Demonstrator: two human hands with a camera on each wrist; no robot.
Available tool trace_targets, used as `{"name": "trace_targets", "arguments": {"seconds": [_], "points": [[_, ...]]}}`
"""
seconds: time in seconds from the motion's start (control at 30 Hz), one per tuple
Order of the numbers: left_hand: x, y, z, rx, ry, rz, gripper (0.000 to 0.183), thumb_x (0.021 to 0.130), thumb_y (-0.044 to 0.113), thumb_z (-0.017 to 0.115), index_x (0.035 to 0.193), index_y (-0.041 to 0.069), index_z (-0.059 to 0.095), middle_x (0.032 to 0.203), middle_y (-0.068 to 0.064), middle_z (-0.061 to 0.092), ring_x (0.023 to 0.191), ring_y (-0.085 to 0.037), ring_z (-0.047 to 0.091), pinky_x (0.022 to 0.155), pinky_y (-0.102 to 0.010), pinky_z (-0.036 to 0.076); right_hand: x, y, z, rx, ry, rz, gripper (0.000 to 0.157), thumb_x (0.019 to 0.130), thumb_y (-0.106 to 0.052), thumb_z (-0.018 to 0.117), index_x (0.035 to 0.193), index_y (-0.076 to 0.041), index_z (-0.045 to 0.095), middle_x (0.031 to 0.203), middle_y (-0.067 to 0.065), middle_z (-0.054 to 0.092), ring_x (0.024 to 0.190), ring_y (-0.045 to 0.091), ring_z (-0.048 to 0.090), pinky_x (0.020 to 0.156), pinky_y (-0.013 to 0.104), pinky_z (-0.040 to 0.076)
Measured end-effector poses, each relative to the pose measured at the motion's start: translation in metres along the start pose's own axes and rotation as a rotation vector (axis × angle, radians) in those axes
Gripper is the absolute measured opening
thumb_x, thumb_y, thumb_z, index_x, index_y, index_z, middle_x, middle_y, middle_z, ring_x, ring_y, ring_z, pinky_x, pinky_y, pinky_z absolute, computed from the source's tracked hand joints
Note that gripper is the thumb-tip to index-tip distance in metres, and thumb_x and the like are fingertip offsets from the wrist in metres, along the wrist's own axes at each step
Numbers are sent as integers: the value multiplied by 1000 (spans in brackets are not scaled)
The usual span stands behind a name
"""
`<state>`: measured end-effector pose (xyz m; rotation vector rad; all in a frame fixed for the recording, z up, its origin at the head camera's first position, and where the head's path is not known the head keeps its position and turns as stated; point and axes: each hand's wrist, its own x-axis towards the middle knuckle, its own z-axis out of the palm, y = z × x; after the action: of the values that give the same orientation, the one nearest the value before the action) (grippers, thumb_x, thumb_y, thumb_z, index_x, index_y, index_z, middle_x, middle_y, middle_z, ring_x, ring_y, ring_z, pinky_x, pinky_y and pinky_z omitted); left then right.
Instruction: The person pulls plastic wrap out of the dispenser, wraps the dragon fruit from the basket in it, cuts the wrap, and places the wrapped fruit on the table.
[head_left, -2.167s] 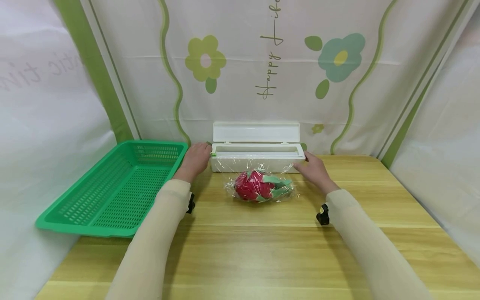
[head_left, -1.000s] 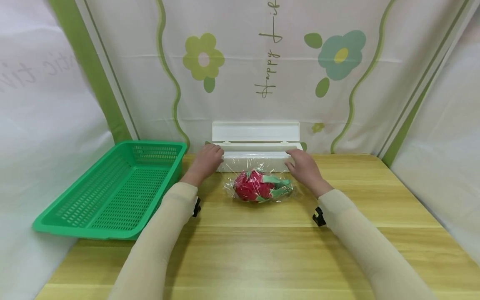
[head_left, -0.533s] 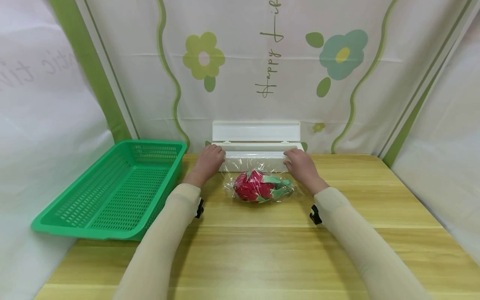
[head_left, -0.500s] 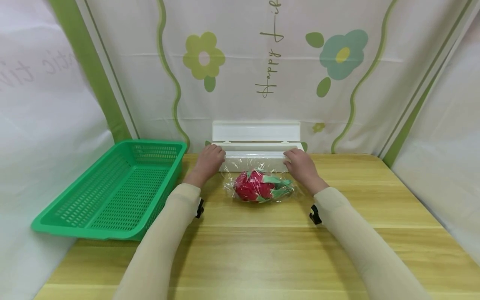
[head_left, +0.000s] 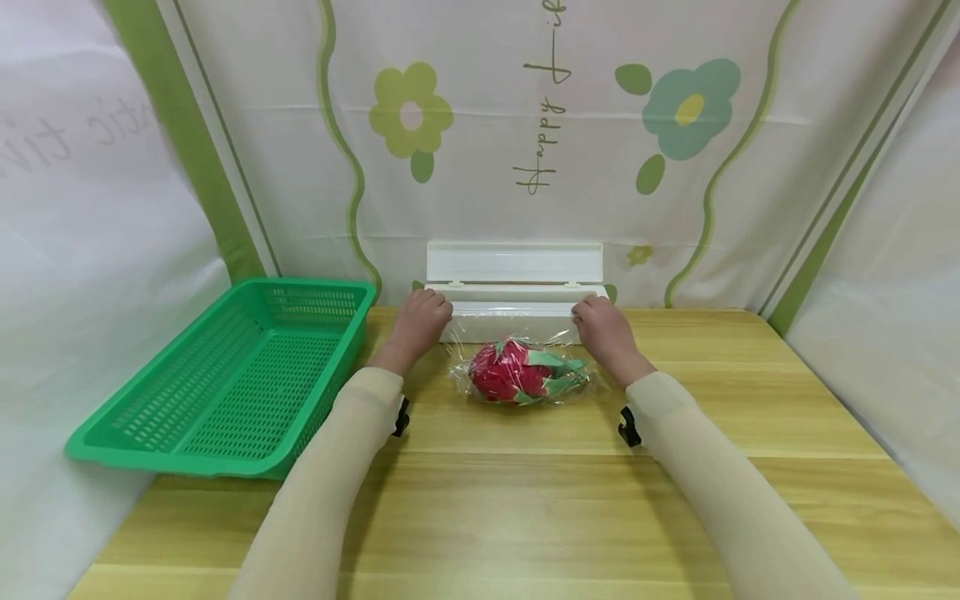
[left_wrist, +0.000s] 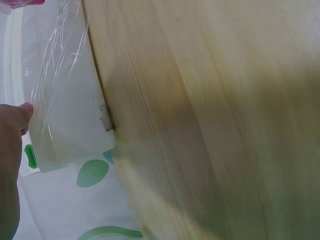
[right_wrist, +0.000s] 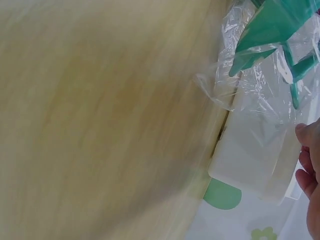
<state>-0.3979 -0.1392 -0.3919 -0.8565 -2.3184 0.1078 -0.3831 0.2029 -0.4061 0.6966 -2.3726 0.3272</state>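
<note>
A white cling film box [head_left: 525,332] stands at the back of the table, its lid [head_left: 513,263] raised. From its top front edge, clear cling film [left_wrist: 60,45] runs down over the front and around a red dragon fruit [head_left: 504,373] with green leaf tips. At the box's left end my left hand [head_left: 420,323] pinches the film along that edge between thumb and fingers. My right hand [head_left: 606,335] does likewise near the right end, thumb [right_wrist: 301,131] against the film and the other fingers curled. The film roll inside the box is not visible.
A green plastic basket [head_left: 300,454] with slotted walls stands on the left of the wooden table [head_left: 495,517]. A printed cloth [head_left: 487,125] hangs directly behind the box. White cloth walls close in both sides.
Both hands have moved inward from the box's ends onto its top front edge, where they grip the film. In the last half second they have hardly shifted; my right fingers are closer together.
</note>
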Motion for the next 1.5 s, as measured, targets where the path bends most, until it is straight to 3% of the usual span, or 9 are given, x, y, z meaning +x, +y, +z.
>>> {"name": "trace_targets", "arguments": {"seconds": [0.37, 0.67, 1.03, 1.17, 1.5], "points": [[-4, 0, 2, 0, 126, 41, 9, 86, 2, 65, 77, 1, 63, 76, -10, 65, 71, -25, 58, 64, -34, 46, -1, -1, -4, 29, 7, 21, 5, 87, 4, 64, 88, 5, 69, 86, 16, 65, 80, 33, 61, 70, 41, 53], [-9, 0, 1, -23, 217, 56, 14, 86, 3, 65, 73, 3, 58, 65, -10, 60, 62, -25, 57, 60, -35, 44, -4, -5, -11, 42, -19, 44, 5, 88, 2, 65, 91, 4, 68, 87, 16, 66, 80, 32, 62, 71, 41, 53], [-13, 3, -6, -42, 174, 32, 5, 89, 3, 66, 88, -1, 64, 81, -14, 68, 74, -28, 61, 71, -39, 49, -9, -7, -18, 45, -35, 71, 7, 92, -1, 63, 92, 2, 69, 87, 16, 68, 80, 32, 64, 71, 43, 53], [-16, 4, -9, -68, 165, 19, 10, 87, 3, 70, 93, -3, 65, 87, -15, 69, 78, -29, 62, 74, -40, 49, -10, -7, -20, 47, -26, 56, 7, 92, -1, 63, 93, 2, 69, 87, 15, 68, 79, 32, 64, 70, 44, 53], [-23, 8, -19, -115, 193, -8, 7, 89, 5, 69, 86, -1, 67, 81, -12, 66, 77, -28, 60, 74, -40, 48, -14, -9, -26, 50, -23, 40, 5, 91, -1, 65, 93, 2, 69, 86, 15, 68, 79, 32, 64, 71, 44, 53]]}}
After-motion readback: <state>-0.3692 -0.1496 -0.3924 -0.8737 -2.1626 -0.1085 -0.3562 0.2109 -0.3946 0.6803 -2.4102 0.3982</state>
